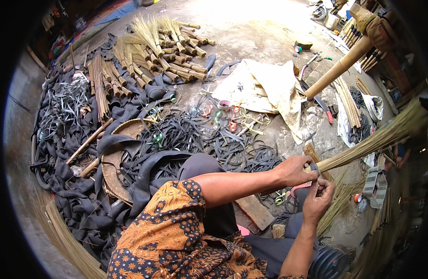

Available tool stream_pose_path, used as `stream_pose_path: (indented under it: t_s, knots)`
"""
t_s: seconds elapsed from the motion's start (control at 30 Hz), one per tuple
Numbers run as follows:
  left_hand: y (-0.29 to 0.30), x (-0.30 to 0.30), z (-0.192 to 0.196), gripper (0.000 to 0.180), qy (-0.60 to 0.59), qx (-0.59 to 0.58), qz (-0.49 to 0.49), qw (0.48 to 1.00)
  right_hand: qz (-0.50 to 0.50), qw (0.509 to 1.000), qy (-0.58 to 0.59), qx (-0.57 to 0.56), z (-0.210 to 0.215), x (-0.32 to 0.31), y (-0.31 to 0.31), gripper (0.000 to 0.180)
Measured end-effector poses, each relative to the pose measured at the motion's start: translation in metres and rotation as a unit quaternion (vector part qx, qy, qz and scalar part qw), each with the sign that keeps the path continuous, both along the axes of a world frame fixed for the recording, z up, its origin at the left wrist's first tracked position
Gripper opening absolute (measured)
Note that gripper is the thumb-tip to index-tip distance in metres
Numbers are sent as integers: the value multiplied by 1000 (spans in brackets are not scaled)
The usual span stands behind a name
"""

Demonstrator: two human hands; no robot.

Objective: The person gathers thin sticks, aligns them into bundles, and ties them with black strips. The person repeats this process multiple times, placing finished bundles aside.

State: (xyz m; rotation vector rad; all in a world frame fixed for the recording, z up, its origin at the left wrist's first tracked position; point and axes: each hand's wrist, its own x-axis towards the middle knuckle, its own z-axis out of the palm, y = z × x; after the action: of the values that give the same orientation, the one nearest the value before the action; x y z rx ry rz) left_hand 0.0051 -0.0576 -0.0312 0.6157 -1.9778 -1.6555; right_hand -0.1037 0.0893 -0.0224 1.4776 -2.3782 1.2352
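A broom of thin yellowish sticks [363, 149] slants from my hands toward the upper right, its flared end near the right rim. My left hand [295, 171] is closed around its narrow end. A narrow dark strip [314, 169] is wrapped around the bundle beside my left fingers. Just below it, my right hand [319, 199] is closed, with thumb and fingers pinched at the strip. The strip's end is hidden by my fingers. Under my hands lie loose sticks [337, 204] and a wooden block [255, 211].
Black rubber strips [209, 139] cover the floor ahead, beside a round woven tray [112, 171]. Several finished bundles [177, 51] are piled at the far left. A whitish sack [260, 83], a red-handled blade [323, 104] and a thick wooden pole [339, 67] are farther right.
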Motion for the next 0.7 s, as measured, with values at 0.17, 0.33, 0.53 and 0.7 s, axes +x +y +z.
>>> stream_pose_path:
  t_s: [0.17,0.33,0.53,0.7]
  knots:
    - [-5,2,1,56,-25,48,3,999,-35,998,47,-4,-2,13,-16,13]
    - [-3,3,-2,56,-46,60,15,997,-44,996,55,-50,-2,25,-27,19]
    - [2,-1,-6,59,-72,68,-30,995,-76,986,144,17,14,9,-21,18]
    - [2,4,-3,45,34,200,-121,972,18,979,202,0,18,-4,-3,26]
